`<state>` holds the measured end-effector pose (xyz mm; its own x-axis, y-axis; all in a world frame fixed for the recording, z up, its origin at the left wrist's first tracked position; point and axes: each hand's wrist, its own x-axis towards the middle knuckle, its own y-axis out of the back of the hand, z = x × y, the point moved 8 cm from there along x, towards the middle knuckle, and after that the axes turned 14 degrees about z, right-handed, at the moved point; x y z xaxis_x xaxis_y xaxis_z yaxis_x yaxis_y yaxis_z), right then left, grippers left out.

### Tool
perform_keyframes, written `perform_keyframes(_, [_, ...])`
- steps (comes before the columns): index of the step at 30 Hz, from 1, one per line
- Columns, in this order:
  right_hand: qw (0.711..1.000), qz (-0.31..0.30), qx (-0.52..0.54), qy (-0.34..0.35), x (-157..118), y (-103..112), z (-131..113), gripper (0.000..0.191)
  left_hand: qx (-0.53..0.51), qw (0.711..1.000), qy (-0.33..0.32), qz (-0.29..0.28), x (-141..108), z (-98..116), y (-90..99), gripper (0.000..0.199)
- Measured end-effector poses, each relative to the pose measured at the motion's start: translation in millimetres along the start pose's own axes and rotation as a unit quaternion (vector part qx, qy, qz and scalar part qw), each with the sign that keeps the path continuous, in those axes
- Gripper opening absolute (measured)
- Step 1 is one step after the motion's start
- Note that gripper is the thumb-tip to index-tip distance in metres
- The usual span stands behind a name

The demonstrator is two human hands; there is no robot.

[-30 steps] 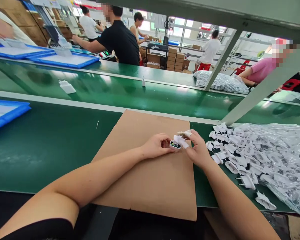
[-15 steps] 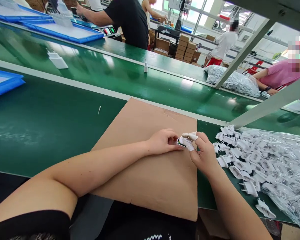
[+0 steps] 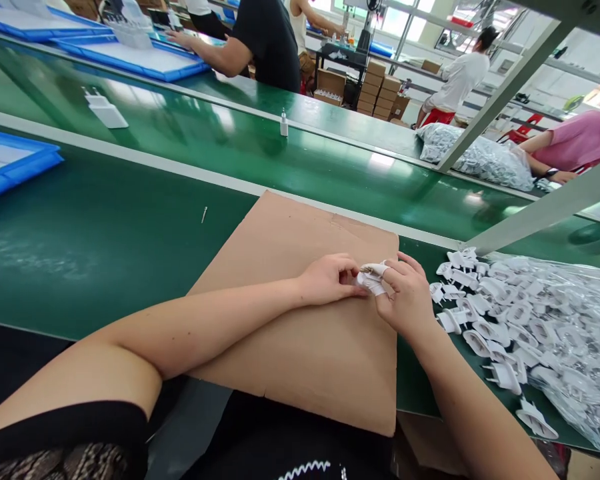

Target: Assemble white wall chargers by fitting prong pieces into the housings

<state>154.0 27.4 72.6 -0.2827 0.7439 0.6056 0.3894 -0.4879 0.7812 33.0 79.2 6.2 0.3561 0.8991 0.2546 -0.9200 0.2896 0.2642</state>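
Note:
Over a sheet of brown cardboard [image 3: 300, 333], both my hands meet at a small white charger housing [image 3: 361, 279]. My left hand [image 3: 330, 279] pinches its left side between thumb and fingers. White finger cots cover the thumb and forefinger of my right hand [image 3: 405, 290], which are closed on the other side of the housing. Those fingers hide most of the piece. Just right of my right hand lie many loose white plug heads with pins [image 3: 480, 327], some inside a clear plastic bag [image 3: 575, 333].
A small metal pin or screw [image 3: 204, 215] lies left of the cardboard. Beyond a pale rail is a green conveyor belt [image 3: 190, 143] carrying two white chargers [image 3: 105, 110]. Blue trays [image 3: 15, 163] stand at left. A slanted metal post [image 3: 510, 93] rises at right. Co-workers are across the line.
My right fingers have closed further over the housing, and its dark oval opening no longer shows. The chargers on the belt have shifted slightly left. A co-worker's arm in black sleeve has lowered.

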Motion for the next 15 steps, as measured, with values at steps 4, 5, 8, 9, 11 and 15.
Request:
perform_keyframes(4, [1.000, 0.010, 0.002, -0.020, -2.0, -1.6, 7.4, 0.023, -0.010, 1.000, 0.012, 0.015, 1.3, -1.9, 1.5, 0.033])
perform_keyframes(5, [1.000, 0.014, 0.013, -0.024, -2.8, -2.4, 8.8, 0.022, -0.010, 1.000, 0.012, 0.015, 1.4, -2.0, 1.6, 0.034])
perform_keyframes(8, [0.996, 0.042, 0.067, -0.045, -5.1, -5.0, 14.1, 0.023, 0.004, 1.000, -0.002, 0.009, -0.1, 0.2, 0.7, 0.037])
perform_keyframes(9, [0.992, 0.053, 0.095, -0.060, -6.1, -6.9, 16.9, 0.024, 0.011, 1.000, -0.005, 0.001, -1.1, 0.6, -0.8, 0.039])
perform_keyframes(11, [0.974, 0.073, 0.174, -0.126, -9.4, -14.4, 27.4, 0.027, 0.025, 1.000, 0.003, -0.018, -1.5, -1.5, -5.0, 0.046])
perform_keyframes(15, [0.882, 0.089, 0.349, -0.303, -20.7, -45.1, 56.1, 0.066, 0.047, 0.997, 0.053, -0.018, 23.3, -15.2, -0.8, 0.052])
